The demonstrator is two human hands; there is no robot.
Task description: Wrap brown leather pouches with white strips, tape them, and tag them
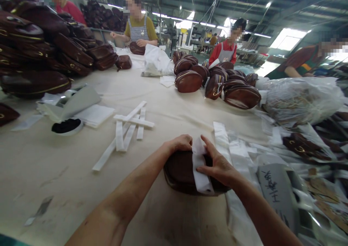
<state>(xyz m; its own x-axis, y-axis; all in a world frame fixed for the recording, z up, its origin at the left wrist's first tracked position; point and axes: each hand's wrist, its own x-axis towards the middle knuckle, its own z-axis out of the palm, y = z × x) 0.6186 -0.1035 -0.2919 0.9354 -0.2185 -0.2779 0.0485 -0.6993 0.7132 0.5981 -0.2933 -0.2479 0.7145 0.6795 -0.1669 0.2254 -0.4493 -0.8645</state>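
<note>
A dark brown leather bag (178,169) lies on the table right in front of me. Across its top runs a white strip (201,173), which hangs over the near side and stands up at the far edge. My left hand (182,143) is closed at the bag's far left edge, its fingertips partly hidden, close beside the strip. Over the bag's right part rests my right hand (217,162), with thumb and index finger apart. The thumb lies on the strip and the index finger points up by its far end; the other fingers are hidden.
Loose white strips (130,126) lie crossed to the left, near white sheets (95,115) and a small dish (66,126) of black material. Brown bags (187,82) stand ahead, others pile up left (43,46). Clear plastic (301,97) bulges at right. Several people work around the table.
</note>
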